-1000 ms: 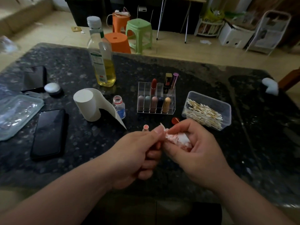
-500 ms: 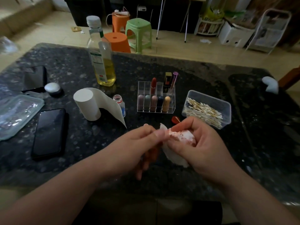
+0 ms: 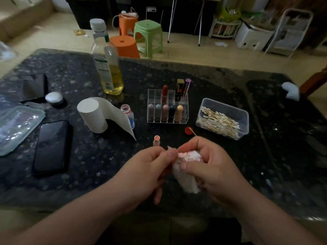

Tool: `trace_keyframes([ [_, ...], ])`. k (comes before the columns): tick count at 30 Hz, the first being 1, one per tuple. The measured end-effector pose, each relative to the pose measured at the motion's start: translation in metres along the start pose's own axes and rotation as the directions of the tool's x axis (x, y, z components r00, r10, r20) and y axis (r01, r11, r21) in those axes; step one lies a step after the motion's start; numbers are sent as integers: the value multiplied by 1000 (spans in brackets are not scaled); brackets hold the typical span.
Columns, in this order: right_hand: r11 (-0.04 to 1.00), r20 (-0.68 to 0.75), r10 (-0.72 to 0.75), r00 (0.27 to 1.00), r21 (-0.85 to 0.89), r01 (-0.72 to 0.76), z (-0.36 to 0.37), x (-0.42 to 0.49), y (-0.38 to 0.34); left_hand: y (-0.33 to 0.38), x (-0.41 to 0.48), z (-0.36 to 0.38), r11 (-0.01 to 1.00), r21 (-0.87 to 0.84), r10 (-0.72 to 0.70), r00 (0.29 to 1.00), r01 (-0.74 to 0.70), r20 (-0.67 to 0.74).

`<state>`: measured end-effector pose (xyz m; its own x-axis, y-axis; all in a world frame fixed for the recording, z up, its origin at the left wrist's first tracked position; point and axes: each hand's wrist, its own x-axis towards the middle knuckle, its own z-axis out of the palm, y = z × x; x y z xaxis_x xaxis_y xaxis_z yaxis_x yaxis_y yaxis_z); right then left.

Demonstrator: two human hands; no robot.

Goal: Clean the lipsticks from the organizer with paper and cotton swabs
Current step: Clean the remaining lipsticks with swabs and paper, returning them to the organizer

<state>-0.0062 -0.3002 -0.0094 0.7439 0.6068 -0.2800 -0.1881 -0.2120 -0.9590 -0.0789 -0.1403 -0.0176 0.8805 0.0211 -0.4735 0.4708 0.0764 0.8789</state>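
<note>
The right hand [image 3: 210, 168] clasps stained paper wad [image 3: 188, 179]; left hand [image 3: 150, 171] pinches its upper edge. One pink lipstick tube [image 3: 156, 140] upright on table [image 3: 92, 165], just beyond left grip.

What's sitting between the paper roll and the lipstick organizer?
A small open bottle with a blue label, beside the paper roll, left of the organizer. Head view.

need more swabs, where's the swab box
Head view: the swab box sits right of centre, just right of the organizer and beyond the right hand.
</note>
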Motion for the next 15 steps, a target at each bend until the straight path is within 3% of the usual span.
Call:
trace_keyframes([
  [2,959,50,141,989,242,-149,0,1,-1,-6,-1,-5,935,328,167,984,-136,-68],
  [4,851,126,234,964,453,-266,-1,1,-5,-11,-1,-11,792,541,360,932,-284,-38],
  [6,752,177,264,948,578,-317,-3,1,-8,-15,3,-14,675,633,484,875,-380,9],
  [8,747,176,257,950,588,-311,-6,3,-8,-16,5,-13,601,673,555,831,-432,37],
  [11,842,95,231,968,479,-247,-8,6,-3,-14,5,-14,633,660,534,846,-405,7],
  [15,971,-18,127,992,207,-121,-12,6,5,-6,3,-14,862,462,253,967,-209,-35],
])
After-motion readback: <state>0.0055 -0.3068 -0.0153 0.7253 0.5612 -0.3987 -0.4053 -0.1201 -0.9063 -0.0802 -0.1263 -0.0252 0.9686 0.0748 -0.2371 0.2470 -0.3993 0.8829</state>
